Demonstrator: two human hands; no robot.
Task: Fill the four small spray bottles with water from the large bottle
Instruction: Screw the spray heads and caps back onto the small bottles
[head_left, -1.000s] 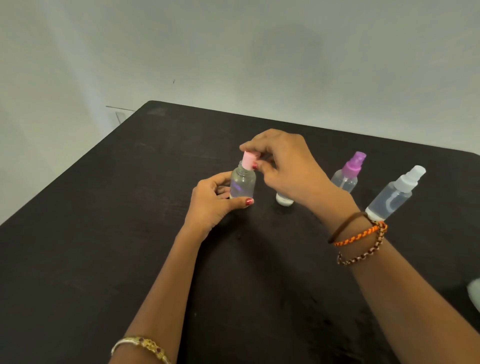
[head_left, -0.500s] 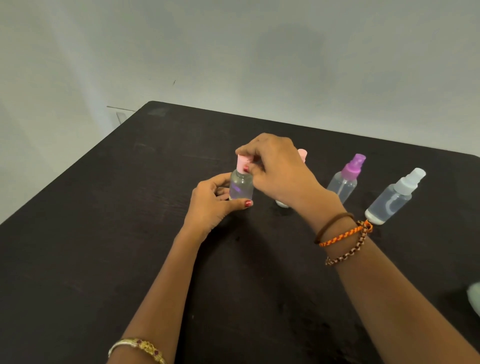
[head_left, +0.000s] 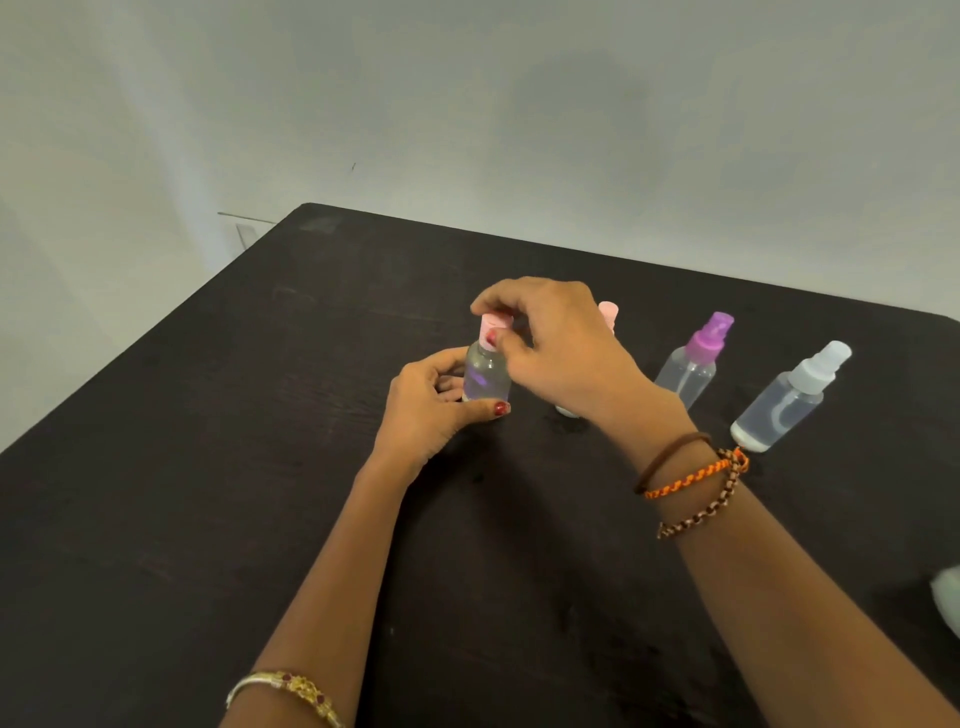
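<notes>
Small spray bottle, clear body, pink cap: upright on the dark tabletop, near its middle. Left hand curls round the body; right hand pinches the cap from above. Second pink-capped bottle: just behind the right hand, mostly hidden. Purple-capped bottle and white-capped bottle: standing toward the right edge, apart from each other. Bracelets on both wrists.

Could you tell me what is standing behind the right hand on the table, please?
Behind the right hand stands another small bottle: only its pink top and a bit of its pale base show. The hand covers its body, so its fill level cannot be seen.
</notes>
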